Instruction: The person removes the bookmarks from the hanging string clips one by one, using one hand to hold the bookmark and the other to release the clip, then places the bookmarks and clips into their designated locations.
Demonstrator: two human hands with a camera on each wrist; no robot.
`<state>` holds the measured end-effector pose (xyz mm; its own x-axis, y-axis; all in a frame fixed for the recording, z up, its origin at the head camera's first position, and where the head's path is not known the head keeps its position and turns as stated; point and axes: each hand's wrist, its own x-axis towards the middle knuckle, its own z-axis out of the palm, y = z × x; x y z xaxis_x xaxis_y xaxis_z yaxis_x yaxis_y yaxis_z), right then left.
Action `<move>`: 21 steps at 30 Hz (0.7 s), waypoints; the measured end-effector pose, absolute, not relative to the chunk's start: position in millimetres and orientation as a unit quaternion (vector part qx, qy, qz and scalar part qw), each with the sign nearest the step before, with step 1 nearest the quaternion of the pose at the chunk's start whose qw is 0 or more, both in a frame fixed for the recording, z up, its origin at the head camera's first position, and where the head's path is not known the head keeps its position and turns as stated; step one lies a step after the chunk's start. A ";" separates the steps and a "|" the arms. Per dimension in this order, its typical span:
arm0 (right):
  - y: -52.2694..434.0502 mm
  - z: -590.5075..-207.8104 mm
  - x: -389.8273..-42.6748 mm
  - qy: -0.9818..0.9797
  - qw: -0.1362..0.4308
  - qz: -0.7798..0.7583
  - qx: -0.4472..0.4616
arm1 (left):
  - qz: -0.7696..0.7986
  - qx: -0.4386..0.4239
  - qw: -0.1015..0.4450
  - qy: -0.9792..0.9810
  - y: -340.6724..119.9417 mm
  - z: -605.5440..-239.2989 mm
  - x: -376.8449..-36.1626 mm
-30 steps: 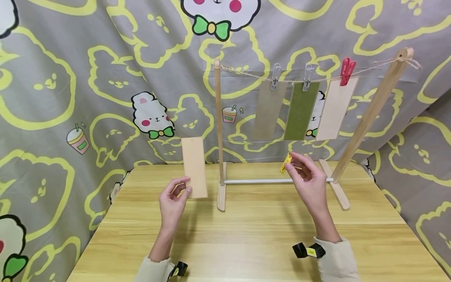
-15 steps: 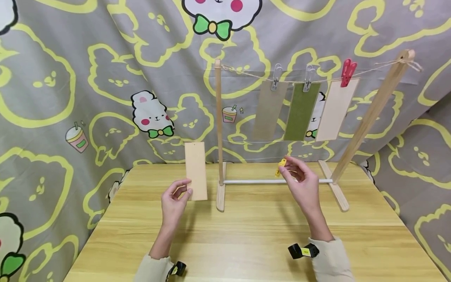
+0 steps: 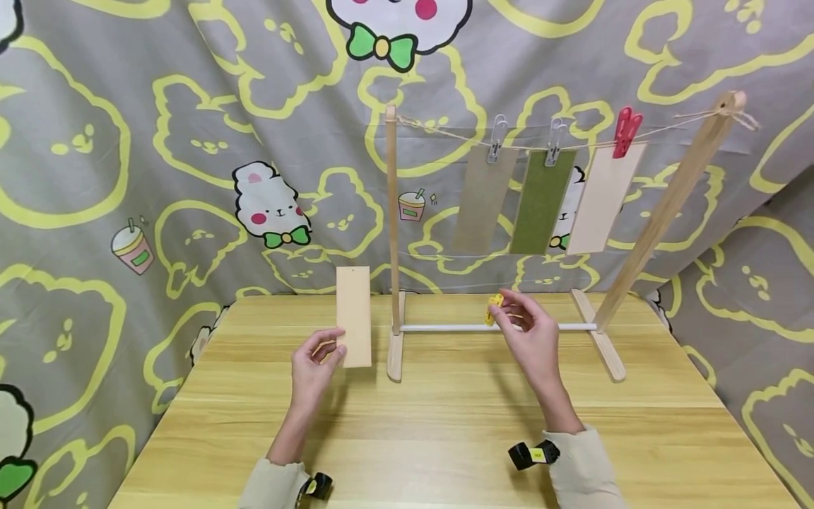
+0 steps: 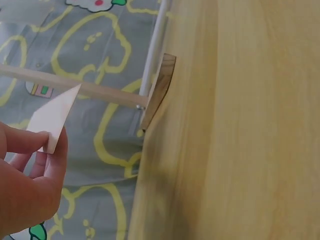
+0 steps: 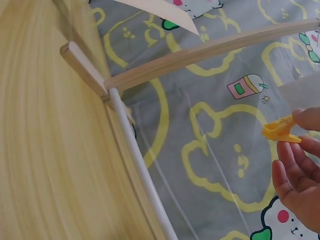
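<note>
Holding a pale wooden card point(image 3: 353, 316) upright by its lower edge, the left hand point(image 3: 314, 364) pinches it between thumb and fingertips above the counter point(image 3: 445, 431), just left of the drying rack's left post point(image 3: 392, 219). The right hand point(image 3: 531, 339) pinches a small yellow clothespin point(image 3: 493, 308) between thumb and forefinger, in front of the rack's white crossbar point(image 3: 496, 327); its other fingers curl loosely.

To do this step well, I judge the card should be lifted so its top edge meets the twine line point(image 3: 445, 134) in the free stretch left of the hanging cards. The pin should be squeezed at its tail so its mouth gapes, then slid over twine and card together before letting go, with the left hand steadying the card until the pin bites.

Counted: four cards in all, one held and three hanging (tan point(image 3: 483, 198), green point(image 3: 540, 201), cream point(image 3: 600, 198)); four pins, two clear point(image 3: 497, 138), one red point(image 3: 626, 131), one yellow; one rack; two hands.
</note>
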<state>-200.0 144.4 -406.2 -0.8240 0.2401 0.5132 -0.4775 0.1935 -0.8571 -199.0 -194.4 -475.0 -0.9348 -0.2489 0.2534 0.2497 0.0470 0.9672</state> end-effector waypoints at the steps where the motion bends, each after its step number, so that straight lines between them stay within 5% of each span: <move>1: 144.1 -407.3 -200.4 -0.720 0.284 0.629 0.078 | -0.689 0.002 0.178 -0.703 -194.4 -475.5 -199.2; 21: 139.8 -463.9 -228.9 -0.787 0.235 0.568 0.056 | -0.692 0.047 0.096 -0.714 -190.9 -488.2 -201.2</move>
